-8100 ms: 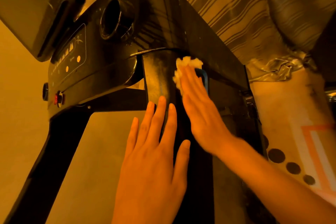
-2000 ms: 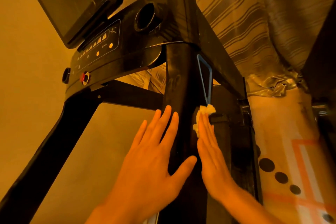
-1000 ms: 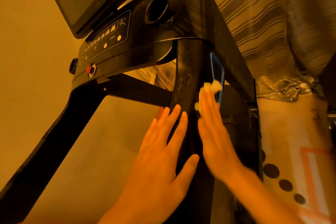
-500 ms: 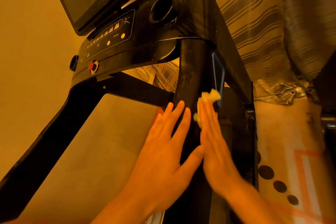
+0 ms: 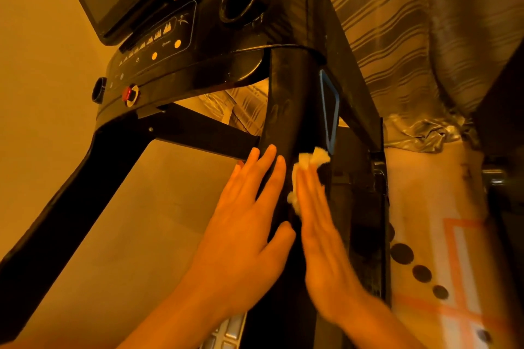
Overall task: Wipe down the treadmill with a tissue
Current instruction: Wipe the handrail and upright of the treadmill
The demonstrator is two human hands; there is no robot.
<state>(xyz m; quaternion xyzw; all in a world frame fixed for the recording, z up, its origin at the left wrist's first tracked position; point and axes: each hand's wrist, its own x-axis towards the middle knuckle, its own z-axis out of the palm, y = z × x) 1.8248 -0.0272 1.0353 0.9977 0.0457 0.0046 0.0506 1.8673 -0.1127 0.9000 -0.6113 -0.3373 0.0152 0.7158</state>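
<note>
On the treadmill's right upright (image 5: 286, 110), both hands lie flat.
Right hand (image 5: 320, 229), fingers straight, presses a crumpled tissue (image 5: 307, 161) against it; left hand (image 5: 243, 224) rests alongside, fingers extended, holding nothing.

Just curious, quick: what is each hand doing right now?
Left hand: open, flat on the treadmill post.
Right hand: open, pressing the tissue against it.

The left hand (image 5: 246, 224) was flat, with its fingers straight and a little spread, and the thumb pointed toward the right hand (image 5: 320, 235). The right hand was just beside it, also flat, fingers straight and close together, slightly blurred.
</note>
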